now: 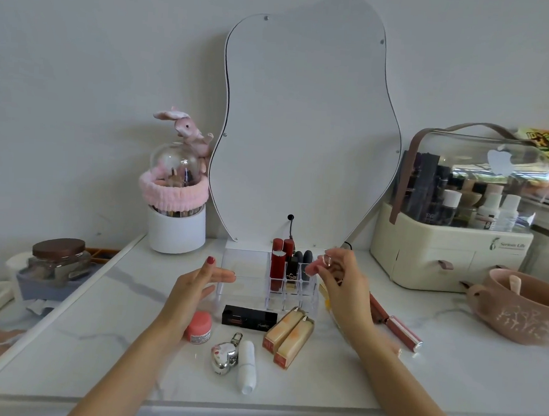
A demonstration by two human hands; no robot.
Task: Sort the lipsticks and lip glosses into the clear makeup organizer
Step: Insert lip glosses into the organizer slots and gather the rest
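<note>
The clear makeup organizer (246, 270) stands mid-table with red lipsticks (277, 266) and dark ones upright in its slots. My right hand (342, 284) pinches a small pink lip product (312, 269) just above the organizer's right slots. My left hand (196, 287) is open, its straight fingers against the organizer's left side. In front lie a black lipstick (248, 317), two peach tubes (288, 335), a white tube (246, 366), a silver heart case (223, 357) and a pink jar (199, 327). Pink lip glosses (401, 330) lie to the right.
A wavy mirror (304, 128) leans at the back. A white brush holder with pink band (177, 214) stands back left, a cream cosmetics case (453, 239) back right, a pink bowl (526, 310) at right, a jar (58, 257) at left. The table's front edge is near.
</note>
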